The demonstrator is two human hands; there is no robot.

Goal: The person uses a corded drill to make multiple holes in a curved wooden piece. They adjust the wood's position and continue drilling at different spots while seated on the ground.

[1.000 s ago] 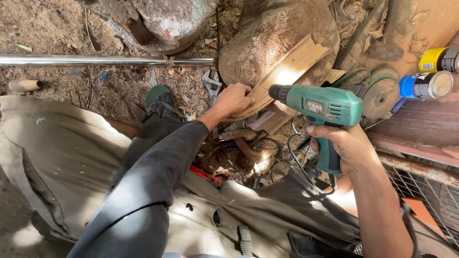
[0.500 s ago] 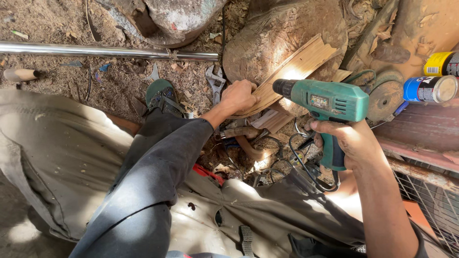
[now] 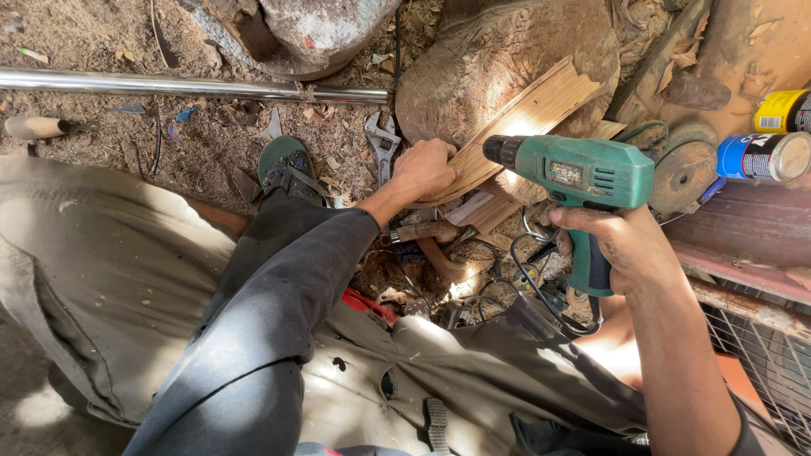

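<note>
Right hand: the right hand is wrapped tight around the grip of a green plastic power drill, fingers closed on the handle, at about 3 o'clock in the view.
Drill: its dark chuck points toward 9 o'clock, level, with the tip just beside the thin pale wooden slats.
Left hand: the left hand is curled down over the lower end of those slats, fingers pressed together on the wood, near the centre of the scene.
Slats: they lean on a large brown rock at 12 o'clock, slanting from the left hand up toward 1 o'clock.
Ground: a long shiny metal pipe lies across the dirt from 9 to 11 o'clock; a grey adjustable wrench lies just left of the left hand.
Foot: a green sandal sits on the dirt at 10 o'clock from the left hand.
Right edge: a yellow spray can and a blue spray can lie at 2 o'clock, near a rusty round disc.
Between the knees: tangled black cable and a red-handled tool, partly hidden.
</note>
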